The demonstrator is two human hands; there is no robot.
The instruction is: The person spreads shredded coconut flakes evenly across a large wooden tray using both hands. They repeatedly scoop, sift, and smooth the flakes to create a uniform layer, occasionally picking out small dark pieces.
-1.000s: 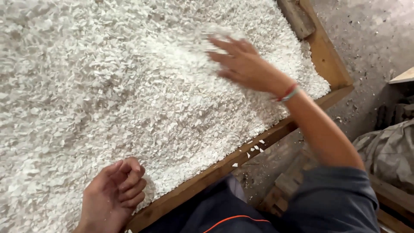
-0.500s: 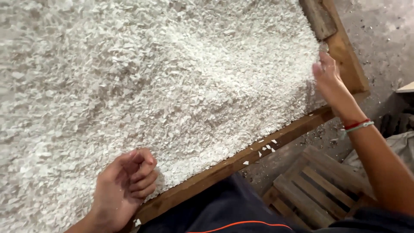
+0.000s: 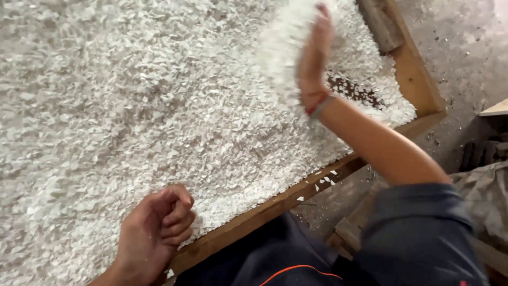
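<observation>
A thick bed of small white flakes fills a large wooden-framed tray. My right hand stands on edge among the flakes near the far right corner, fingers straight and together, with a blurred heap of flakes against its palm side. Red and white bands circle its wrist. Behind it a dark patch of bare tray bottom shows. My left hand rests on the flakes beside the near frame, fingers curled into a loose fist; nothing is seen inside it.
A wooden block lies in the tray's far right corner. Past the frame are a dusty concrete floor, a wooden pallet below my arm and a grey sack at the right. A few flakes lie on the frame's near edge.
My right hand went from the tray's right corner back leftward, pushing a heap of flakes inward and baring a dark patch of tray bottom. My left fist has stayed put.
</observation>
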